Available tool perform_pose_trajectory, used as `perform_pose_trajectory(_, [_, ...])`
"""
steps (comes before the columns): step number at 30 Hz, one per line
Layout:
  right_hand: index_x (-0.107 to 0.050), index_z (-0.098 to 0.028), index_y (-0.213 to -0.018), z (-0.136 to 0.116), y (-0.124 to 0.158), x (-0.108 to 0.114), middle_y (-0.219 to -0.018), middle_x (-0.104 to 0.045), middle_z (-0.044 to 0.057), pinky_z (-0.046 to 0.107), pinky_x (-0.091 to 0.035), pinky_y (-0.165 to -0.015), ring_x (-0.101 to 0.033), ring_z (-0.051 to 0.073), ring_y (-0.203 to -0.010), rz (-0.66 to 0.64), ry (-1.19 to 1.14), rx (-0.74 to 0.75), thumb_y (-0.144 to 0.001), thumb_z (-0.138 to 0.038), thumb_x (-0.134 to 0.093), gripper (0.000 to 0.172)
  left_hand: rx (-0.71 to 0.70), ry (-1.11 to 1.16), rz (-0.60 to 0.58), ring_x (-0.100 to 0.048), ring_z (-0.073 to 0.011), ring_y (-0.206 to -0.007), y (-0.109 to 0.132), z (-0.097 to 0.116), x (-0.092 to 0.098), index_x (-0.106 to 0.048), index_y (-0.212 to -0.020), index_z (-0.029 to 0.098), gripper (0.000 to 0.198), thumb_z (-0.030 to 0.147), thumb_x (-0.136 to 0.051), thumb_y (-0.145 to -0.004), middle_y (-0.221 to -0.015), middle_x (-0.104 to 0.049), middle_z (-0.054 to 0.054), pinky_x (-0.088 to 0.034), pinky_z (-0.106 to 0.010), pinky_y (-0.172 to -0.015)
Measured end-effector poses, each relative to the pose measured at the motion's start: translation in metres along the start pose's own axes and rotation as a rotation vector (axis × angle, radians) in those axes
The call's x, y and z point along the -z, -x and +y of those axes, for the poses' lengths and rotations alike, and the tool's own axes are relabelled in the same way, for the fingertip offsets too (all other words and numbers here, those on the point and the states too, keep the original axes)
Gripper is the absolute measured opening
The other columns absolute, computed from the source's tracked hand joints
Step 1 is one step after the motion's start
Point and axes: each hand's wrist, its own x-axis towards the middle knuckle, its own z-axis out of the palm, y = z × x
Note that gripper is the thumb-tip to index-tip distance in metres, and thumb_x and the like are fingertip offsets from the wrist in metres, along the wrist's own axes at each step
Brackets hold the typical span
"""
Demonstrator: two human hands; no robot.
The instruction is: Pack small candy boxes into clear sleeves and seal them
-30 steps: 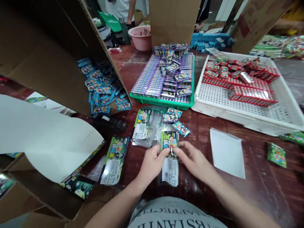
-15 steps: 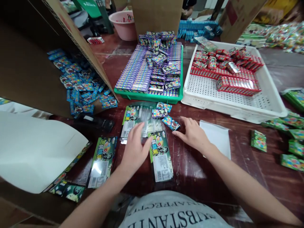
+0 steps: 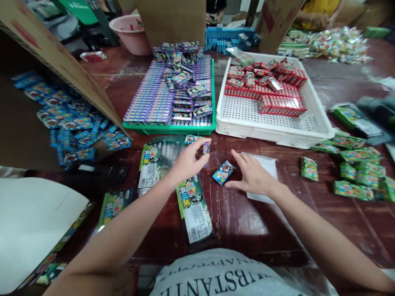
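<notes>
Between the thumb and fingers of my left hand point(image 3: 189, 160) a small purple candy box point(image 3: 206, 149) stands on end. My right hand point(image 3: 254, 174) is open, fingers apart, beside a blue candy box point(image 3: 224, 172) lying on the table; thumb and fingertips come close to it without gripping it. Another blue box point(image 3: 191, 139) lies partly hidden behind my left hand. Under and beside my left forearm are a green-and-black printed package point(image 3: 196, 209) with a barcode label and a clear plastic pack point(image 3: 149, 164). A white sheet point(image 3: 268, 164) lies beneath my right hand.
A green tray point(image 3: 173, 129) of purple boxes and a white perforated tray point(image 3: 271, 137) of red boxes stand ahead. Blue boxes point(image 3: 70, 119) lie at left by a cardboard panel point(image 3: 64, 65). Green boxes point(image 3: 358, 164) are piled right. Other people's hands point(image 3: 216, 18) show at the back.
My left hand has moved up and right and taken hold of the purple box. The blue box near my right hand has turned. The view has shifted to the right.
</notes>
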Motion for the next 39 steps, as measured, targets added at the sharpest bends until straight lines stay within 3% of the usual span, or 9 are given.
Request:
perform_pose_trajectory(3, [-0.022,-0.007,-0.159,-0.023,0.001,-0.021,-0.143,-0.053,0.028,0.067,-0.029,-0.115,-0.050,0.046,-0.129,0.105,0.055,-0.167,-0.072,-0.084,-0.063,0.123,0.242,0.379,0.031,-0.068,-0.0182,-0.090,0.007,0.002,-0.028,-0.059,-0.129,0.018,0.038,0.023,-0.057,-0.091,-0.104,-0.071,-0.007,-0.056,-0.032,-0.081])
perform_pose_trajectory(7, [-0.021,-0.008,-0.159,-0.029,0.001,-0.037,-0.140,-0.056,0.025,0.068,-0.022,-0.119,-0.052,0.043,-0.128,0.108,0.019,-0.135,-0.079,-0.058,-0.069,0.105,0.380,0.483,0.015,-0.069,-0.0178,-0.090,0.014,-0.005,-0.042,-0.064,-0.122,0.017,0.035,0.021,-0.062,-0.087,-0.106,-0.072,-0.007,-0.057,-0.031,-0.081])
perform_pose_trajectory(13, [-0.022,-0.020,-0.159,0.015,0.019,-0.007,-0.143,-0.056,0.017,0.070,-0.016,-0.120,-0.052,0.036,-0.133,-0.072,-0.120,0.099,-0.081,-0.040,-0.069,0.093,0.410,0.543,-0.160,-0.070,-0.0180,-0.092,0.020,0.003,-0.043,-0.066,-0.119,0.019,0.033,0.016,-0.062,-0.087,-0.111,-0.073,-0.007,-0.057,-0.035,-0.085])
perform_pose_trajectory(20, [-0.022,-0.025,-0.158,0.008,0.022,0.031,-0.153,-0.049,0.015,0.065,-0.015,-0.124,-0.047,0.033,-0.142,0.152,-0.343,0.086,-0.084,-0.050,-0.075,0.094,0.379,0.512,-0.110,-0.063,-0.0269,-0.126,0.022,0.023,-0.078,-0.059,-0.131,0.016,0.038,0.016,-0.058,-0.093,-0.136,-0.065,-0.016,-0.050,-0.048,-0.109])
perform_pose_trajectory(23, [-0.025,-0.022,-0.156,-0.014,0.007,0.021,-0.153,-0.050,0.016,0.062,-0.019,-0.125,-0.048,0.031,-0.142,0.104,-0.402,0.172,-0.085,-0.051,-0.075,0.092,0.219,0.178,0.050,-0.039,-0.0269,-0.149,0.029,0.033,-0.054,-0.051,-0.142,0.017,0.044,0.016,-0.047,-0.098,-0.157,-0.044,-0.016,-0.034,-0.052,-0.123])
perform_pose_trajectory(25, [-0.030,-0.019,-0.154,-0.027,-0.005,0.004,-0.149,-0.054,0.018,0.063,-0.021,-0.123,-0.051,0.033,-0.139,0.073,-0.350,0.177,-0.082,-0.050,-0.077,0.091,0.057,-0.059,0.026,-0.028,-0.0241,-0.154,0.040,0.038,-0.022,-0.043,-0.150,0.019,0.053,0.011,-0.041,-0.097,-0.165,-0.032,-0.013,-0.025,-0.052,-0.127])
perform_pose_trajectory(30, [-0.043,-0.016,-0.146,-0.043,-0.015,-0.034,-0.140,-0.062,0.017,0.065,-0.016,-0.124,-0.056,0.035,-0.131,0.038,-0.150,0.099,-0.079,-0.045,-0.078,0.082,-0.254,-0.460,-0.591,-0.013,-0.0267,-0.159,0.087,0.044,0.049,-0.035,-0.156,0.033,0.091,-0.005,-0.045,-0.074,-0.169,-0.026,-0.002,-0.006,-0.063,-0.127])
perform_pose_trajectory(34, [-0.032,-0.013,-0.155,-0.046,-0.001,-0.041,-0.156,-0.045,0.021,0.067,-0.008,-0.124,-0.039,0.039,-0.146,0.106,-0.065,0.073,-0.083,-0.064,-0.067,0.095,-0.329,-0.416,-0.831,-0.021,-0.0299,-0.157,0.111,0.040,0.045,-0.036,-0.155,0.036,0.105,-0.003,-0.057,-0.060,-0.168,-0.029,-0.002,-0.003,-0.060,-0.128])
perform_pose_trajectory(39, [-0.028,-0.013,-0.158,-0.042,0.006,-0.051,-0.157,-0.042,0.022,0.064,-0.024,-0.121,-0.040,0.041,-0.142,0.118,-0.017,0.065,-0.091,-0.063,-0.057,0.088,-0.395,-0.257,-0.691,-0.042,-0.0241,-0.148,0.103,0.051,0.020,-0.055,-0.140,0.038,0.076,-0.001,-0.060,-0.075,-0.145,-0.062,-0.002,-0.013,-0.053,-0.129])
